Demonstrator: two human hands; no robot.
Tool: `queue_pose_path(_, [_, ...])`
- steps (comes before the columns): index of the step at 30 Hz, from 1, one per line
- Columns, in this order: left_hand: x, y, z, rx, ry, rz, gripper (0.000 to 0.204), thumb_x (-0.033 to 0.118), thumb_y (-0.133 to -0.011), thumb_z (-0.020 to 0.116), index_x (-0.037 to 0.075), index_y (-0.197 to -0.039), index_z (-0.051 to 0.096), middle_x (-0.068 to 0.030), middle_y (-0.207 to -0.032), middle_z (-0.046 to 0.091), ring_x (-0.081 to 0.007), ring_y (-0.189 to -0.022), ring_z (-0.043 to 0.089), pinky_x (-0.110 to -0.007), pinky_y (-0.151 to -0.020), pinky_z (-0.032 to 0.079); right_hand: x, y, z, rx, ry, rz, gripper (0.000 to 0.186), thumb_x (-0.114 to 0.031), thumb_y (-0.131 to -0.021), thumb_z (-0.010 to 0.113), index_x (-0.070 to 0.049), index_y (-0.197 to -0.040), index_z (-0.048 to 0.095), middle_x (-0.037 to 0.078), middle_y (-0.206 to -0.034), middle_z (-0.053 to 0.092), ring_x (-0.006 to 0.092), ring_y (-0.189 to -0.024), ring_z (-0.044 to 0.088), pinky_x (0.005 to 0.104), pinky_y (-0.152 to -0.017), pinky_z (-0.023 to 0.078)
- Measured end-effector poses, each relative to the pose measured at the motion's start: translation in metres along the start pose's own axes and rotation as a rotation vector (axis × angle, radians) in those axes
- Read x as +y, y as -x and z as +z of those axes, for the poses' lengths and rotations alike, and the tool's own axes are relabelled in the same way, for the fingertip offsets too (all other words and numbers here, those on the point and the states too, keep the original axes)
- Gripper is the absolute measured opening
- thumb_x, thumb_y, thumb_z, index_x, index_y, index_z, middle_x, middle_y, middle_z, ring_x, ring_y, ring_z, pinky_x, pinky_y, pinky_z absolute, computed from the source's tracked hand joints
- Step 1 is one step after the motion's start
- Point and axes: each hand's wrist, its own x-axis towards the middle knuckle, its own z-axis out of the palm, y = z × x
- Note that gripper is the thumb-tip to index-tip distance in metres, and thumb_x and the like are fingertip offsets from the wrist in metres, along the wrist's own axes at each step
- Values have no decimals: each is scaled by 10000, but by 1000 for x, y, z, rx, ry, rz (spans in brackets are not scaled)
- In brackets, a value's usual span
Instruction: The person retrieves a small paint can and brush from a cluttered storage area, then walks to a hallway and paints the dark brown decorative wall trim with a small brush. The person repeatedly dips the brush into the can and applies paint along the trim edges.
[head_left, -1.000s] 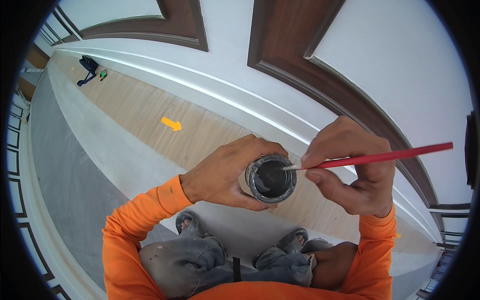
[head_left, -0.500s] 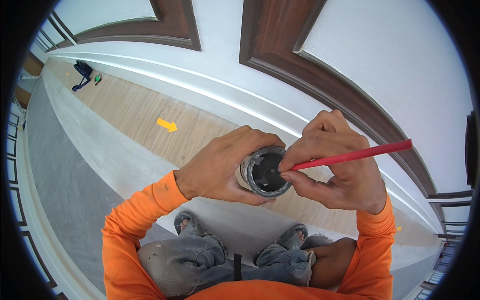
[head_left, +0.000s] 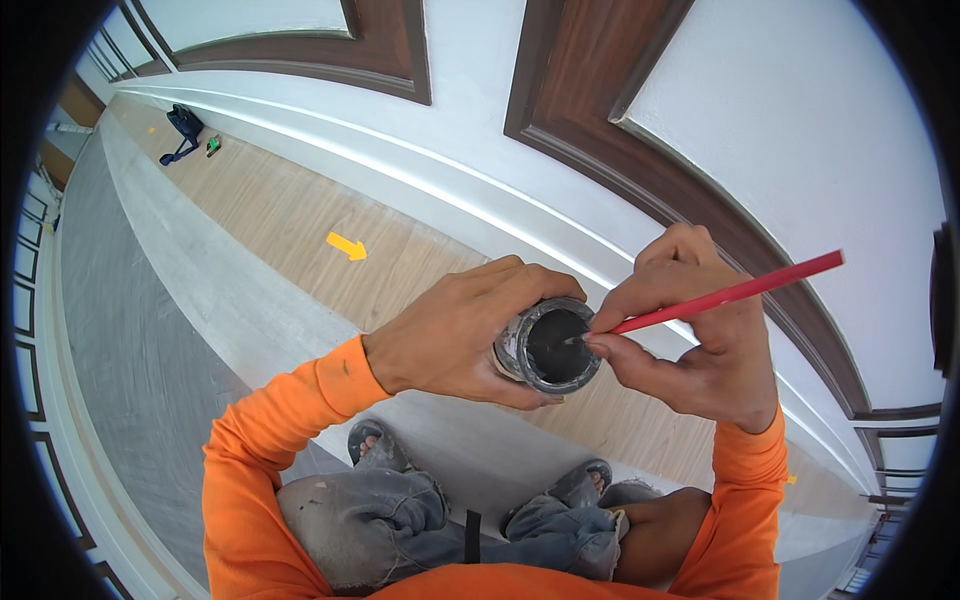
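My left hand is wrapped around a small round jar with a paint-smeared rim. Dark grey paint shows inside it, and the jar's mouth tilts towards me. Between the thumb and fingers of my right hand is pinched a thin red-handled paintbrush. Its handle points up to the right, while its lower end dips into the jar's mouth. The bristles cannot be made out in the paint. Both hands are held above my knees, close together at the jar.
A white wall with brown panel moulding runs along the far side. The wood-look floor strip bears a yellow arrow. Farther left lie a dark blue bag and a small green item. My sandalled feet are below.
The jar and both hands have shifted slightly right in the picture. The brush handle tilts a little more steeply, and its lower end shows more clearly inside the jar's mouth.
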Motion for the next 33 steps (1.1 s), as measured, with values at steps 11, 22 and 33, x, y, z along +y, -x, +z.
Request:
queue_pose_path(11, [3,-5,4,-19,-14,-21,754,393,-626,911,42,-1205,578,-122,-1085,643,-299,-970,646,-381,-831,522,-2,3,1,-43,101,-32,178,-137,-709,834,-141,-842,715,-25,-768,611,174,-797,534,334,-717,377])
queue_pose_path(22, [2,-7,5,-11,-32,-9,769,427,-646,906,67,-1231,560,-104,-1110,649,-285,-1013,653,-375,-880,534,17,6,-9,146,-322,227,130,-93,-771,828,-67,-839,720,44,-772,700,130,-747,627,288,-741,467])
queue_pose_path(33, [0,-5,-1,-14,-29,-69,775,425,-642,912,79,-1240,561,-97,-1134,645,-279,-1036,646,-376,-889,532,27,0,0,49,-515,387,153,-166,-823,824,-50,-847,727,22,-747,706,79,-725,629,246,-681,446])
